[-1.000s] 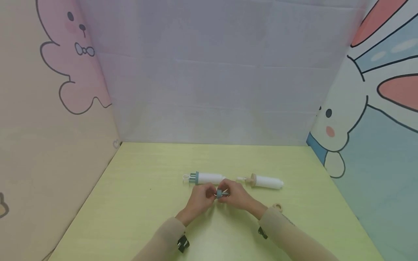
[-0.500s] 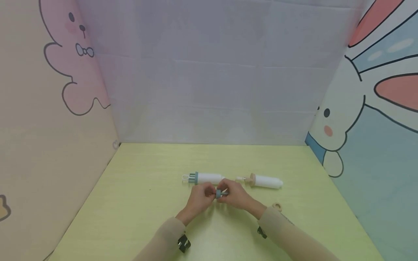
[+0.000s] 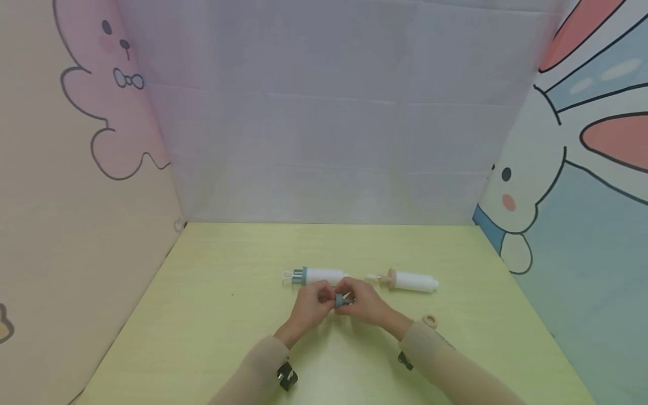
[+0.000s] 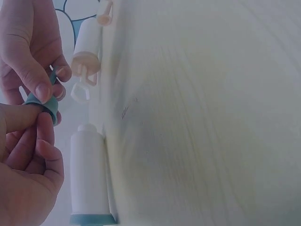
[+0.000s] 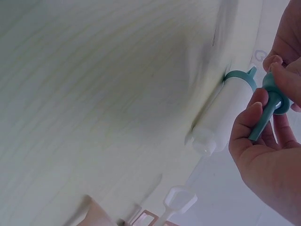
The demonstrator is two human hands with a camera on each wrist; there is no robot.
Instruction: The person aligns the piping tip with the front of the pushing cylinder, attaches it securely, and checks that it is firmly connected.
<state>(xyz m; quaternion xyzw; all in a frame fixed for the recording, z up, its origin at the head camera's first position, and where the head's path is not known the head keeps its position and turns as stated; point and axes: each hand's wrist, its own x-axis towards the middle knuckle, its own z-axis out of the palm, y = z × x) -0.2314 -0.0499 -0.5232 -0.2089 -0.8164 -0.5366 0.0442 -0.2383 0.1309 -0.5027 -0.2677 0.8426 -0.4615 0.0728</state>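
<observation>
Between the two hands is a small teal piece (image 3: 339, 301), cup-shaped with a flared rim and a narrow stem. My left hand (image 3: 307, 308) pinches its cup end, thumb and fingertips at the rim in the left wrist view. From the other side, my right hand (image 3: 368, 304) holds the same teal piece, its fingers around the stem (image 5: 265, 118) in the right wrist view. Just behind the hands lies a white tube (image 3: 325, 276) with a teal pronged end and a white loop. To its right lies a second white tube (image 3: 415, 282) with a beige collar.
A small beige ring-shaped part (image 3: 430, 321) lies on the yellow-green table (image 3: 217, 315), close to the right sleeve. A pale curtain (image 3: 324, 124) hangs behind the table, with cartoon-printed panels at both sides.
Both hands stay in nearly the same place, still holding the teal piece. It has turned slightly between the fingers, its stem now more tilted. The tubes have not moved.
</observation>
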